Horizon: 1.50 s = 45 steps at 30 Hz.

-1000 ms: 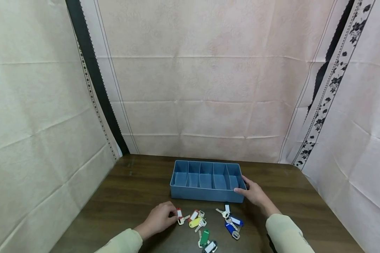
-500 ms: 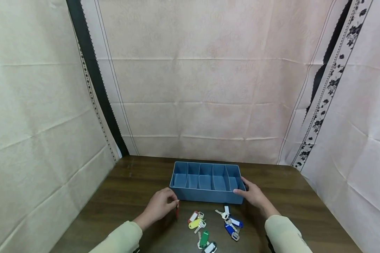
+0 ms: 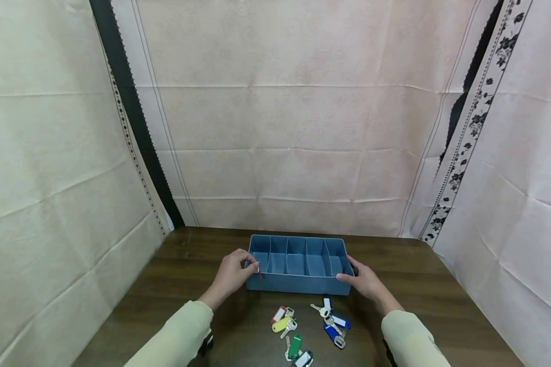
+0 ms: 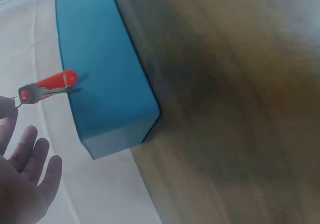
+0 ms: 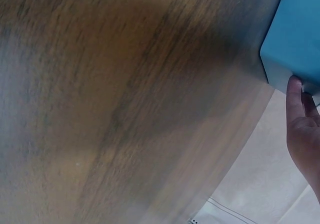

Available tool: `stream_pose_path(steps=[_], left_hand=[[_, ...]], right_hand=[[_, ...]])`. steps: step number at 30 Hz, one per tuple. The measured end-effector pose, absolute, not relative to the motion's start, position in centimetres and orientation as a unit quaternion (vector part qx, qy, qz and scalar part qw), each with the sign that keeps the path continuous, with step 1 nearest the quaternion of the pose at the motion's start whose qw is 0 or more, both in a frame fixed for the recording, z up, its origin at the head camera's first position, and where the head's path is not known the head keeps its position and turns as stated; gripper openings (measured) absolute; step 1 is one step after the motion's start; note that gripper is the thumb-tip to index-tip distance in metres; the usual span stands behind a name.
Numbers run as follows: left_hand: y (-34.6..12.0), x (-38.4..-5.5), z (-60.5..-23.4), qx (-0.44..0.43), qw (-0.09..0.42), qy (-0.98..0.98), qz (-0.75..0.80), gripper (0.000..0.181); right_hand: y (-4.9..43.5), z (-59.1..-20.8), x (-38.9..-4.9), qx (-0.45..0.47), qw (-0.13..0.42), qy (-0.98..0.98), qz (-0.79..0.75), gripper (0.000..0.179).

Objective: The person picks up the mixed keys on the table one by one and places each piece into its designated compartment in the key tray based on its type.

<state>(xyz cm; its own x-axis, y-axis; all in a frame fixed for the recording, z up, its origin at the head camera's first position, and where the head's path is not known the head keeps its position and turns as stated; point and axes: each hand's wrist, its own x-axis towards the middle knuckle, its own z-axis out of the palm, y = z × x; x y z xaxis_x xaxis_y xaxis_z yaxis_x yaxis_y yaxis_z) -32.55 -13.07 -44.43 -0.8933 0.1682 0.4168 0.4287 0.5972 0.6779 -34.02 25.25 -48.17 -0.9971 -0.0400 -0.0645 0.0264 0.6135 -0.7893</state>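
Between thumb and finger, my left hand (image 3: 231,274) pinches a key (image 4: 31,94) with a red key tag (image 4: 64,77). Both hang at the front left rim of a blue divided box (image 3: 298,283). The other left fingers are spread, as the left wrist view shows. My right hand (image 3: 368,281) holds the box at its right end, thumb at the front corner and fingers (image 5: 295,96) along the end wall. Several compartments of the box show from above, with nothing visible in them.
In front of the box lie keys with tags: red (image 3: 279,314), yellow (image 3: 281,324), green (image 3: 295,346), a dark one (image 3: 304,359), blue ones (image 3: 332,332) and another dark one (image 3: 327,304). Pale cloth (image 3: 275,117) hangs behind the brown table (image 3: 202,270).
My left hand has lifted the red-tagged key off the table and brought it forward to the box's front left rim. My right hand stays on the box.
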Motion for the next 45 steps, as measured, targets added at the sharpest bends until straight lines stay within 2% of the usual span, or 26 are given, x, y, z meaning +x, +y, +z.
stream_pose_path(steps=[17, 38, 45], left_hand=[[-12.4, -37.4, -43.3, -0.111, 0.203, -0.862, -0.452, 0.008], [-11.6, -40.0, -44.2, -0.033, 0.178, -0.861, -0.475, 0.012], [-11.6, -40.3, -44.7, -0.036, 0.162, -0.871, -0.463, 0.016]], right_hand=[[25.4, -48.3, -34.1, -0.002, 0.039, 0.898, -0.438, 0.102], [25.3, -48.3, -34.3, 0.003, 0.041, 0.894, -0.447, 0.105], [25.3, -48.2, -34.0, 0.005, 0.042, 0.892, -0.449, 0.104]])
